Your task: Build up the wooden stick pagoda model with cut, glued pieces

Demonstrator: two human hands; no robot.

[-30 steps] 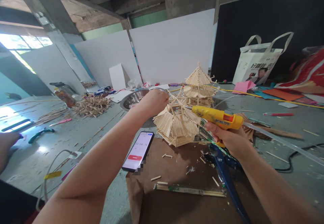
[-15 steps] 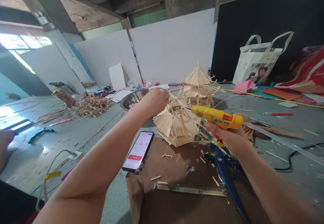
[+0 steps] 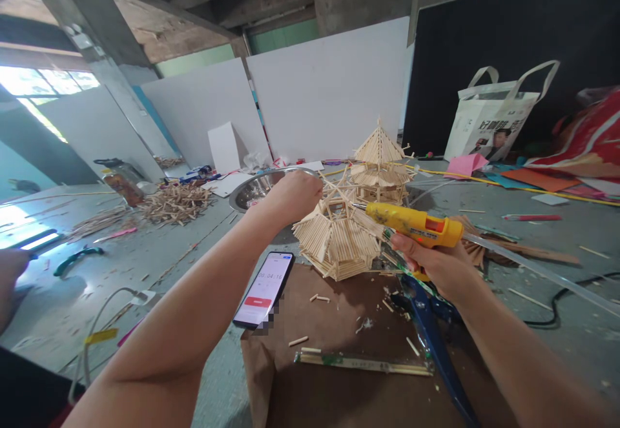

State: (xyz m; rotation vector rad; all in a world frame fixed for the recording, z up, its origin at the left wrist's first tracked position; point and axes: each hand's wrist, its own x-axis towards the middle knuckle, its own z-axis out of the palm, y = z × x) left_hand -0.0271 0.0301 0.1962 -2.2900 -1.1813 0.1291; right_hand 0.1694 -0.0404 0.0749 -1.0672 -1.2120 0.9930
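My right hand [image 3: 433, 263] is wrapped around the handle of a yellow hot glue gun [image 3: 411, 223], with a clear glue stick [image 3: 523, 261] running out of its back. The gun's nozzle points left, at the top of a model pavilion roof [image 3: 336, 241] built of thin wooden sticks. My left hand [image 3: 299, 194] is closed above the roof's left side; a thin wooden stick [image 3: 335, 190] extends from its fingers toward the nozzle. The fingertips themselves are partly hidden. Behind stands a tiered stick pagoda [image 3: 380, 163].
A phone [image 3: 264, 289] showing a timer lies beside brown paper [image 3: 329, 318]. Blue-handled pliers [image 3: 431, 344] lie near my right forearm. Behind my left hand sits a metal bowl [image 3: 242, 194]. Further left are a stick pile [image 3: 177, 203] and another person's hand [image 3: 12, 266].
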